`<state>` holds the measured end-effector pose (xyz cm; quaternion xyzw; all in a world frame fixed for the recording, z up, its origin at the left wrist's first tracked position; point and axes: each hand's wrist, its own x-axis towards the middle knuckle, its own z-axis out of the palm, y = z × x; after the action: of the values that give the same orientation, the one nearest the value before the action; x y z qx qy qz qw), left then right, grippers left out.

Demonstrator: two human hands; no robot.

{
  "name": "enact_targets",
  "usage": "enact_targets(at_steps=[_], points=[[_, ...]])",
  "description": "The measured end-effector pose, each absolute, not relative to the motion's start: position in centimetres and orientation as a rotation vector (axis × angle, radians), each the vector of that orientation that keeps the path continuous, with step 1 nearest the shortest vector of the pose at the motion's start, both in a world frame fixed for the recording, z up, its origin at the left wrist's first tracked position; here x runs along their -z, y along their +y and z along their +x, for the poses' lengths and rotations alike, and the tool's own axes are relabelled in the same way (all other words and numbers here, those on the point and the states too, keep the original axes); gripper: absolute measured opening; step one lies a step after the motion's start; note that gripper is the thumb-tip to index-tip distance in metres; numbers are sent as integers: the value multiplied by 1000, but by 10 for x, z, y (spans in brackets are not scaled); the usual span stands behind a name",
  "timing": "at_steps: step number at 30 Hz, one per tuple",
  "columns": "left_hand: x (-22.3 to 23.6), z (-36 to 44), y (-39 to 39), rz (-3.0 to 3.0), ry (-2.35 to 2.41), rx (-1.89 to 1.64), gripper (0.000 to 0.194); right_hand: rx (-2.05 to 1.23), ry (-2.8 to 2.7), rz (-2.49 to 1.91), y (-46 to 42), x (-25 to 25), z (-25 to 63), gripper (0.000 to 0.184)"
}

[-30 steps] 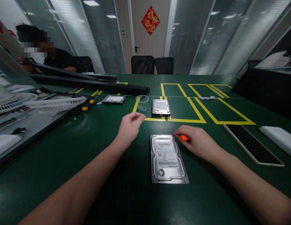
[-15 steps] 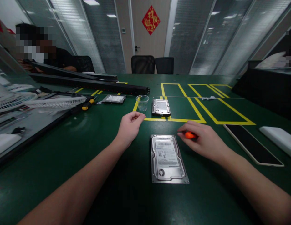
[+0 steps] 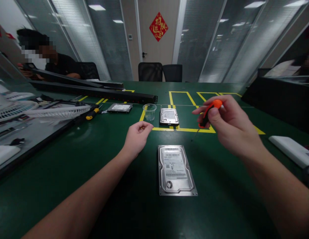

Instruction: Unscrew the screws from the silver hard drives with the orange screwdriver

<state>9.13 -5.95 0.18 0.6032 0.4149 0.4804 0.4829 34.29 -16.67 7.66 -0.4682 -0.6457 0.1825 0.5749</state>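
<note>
Table (image 3: 134, 205), green, yellow tape (image 3: 195, 130) markings; near hard drive (image 3: 174, 171), silver, label up; far hard drive (image 3: 169, 116); third drive (image 3: 120, 107), left; clear cup (image 3: 150, 113), between those two; black bars (image 3: 94, 92); white slab (image 3: 292, 152), right side

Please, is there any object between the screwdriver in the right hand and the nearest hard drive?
Nothing visible stands between the screwdriver, in the right hand, and the hard drive; only bare table shows there.

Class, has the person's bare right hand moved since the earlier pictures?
Yes: the bare right hand, holding an orange-and-black screwdriver, has moved up and rightward from the near silver rectangular hard drive.
</note>
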Motion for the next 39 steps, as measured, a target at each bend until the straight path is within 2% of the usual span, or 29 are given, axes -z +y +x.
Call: enact_targets(at_steps=[4, 10, 39], points=[[-3, 91, -61, 1501, 1041, -1163, 28, -411, -1440, -1088, -161, -64, 330, 27], [-1, 91, -59, 1513, 1035, -1166, 27, -370, -1396, -1085, -164, -41, 323, 24], [-2, 93, -61, 1659, 1038, -1153, 26, -393, -1404, -1097, -162, -38, 322, 27]])
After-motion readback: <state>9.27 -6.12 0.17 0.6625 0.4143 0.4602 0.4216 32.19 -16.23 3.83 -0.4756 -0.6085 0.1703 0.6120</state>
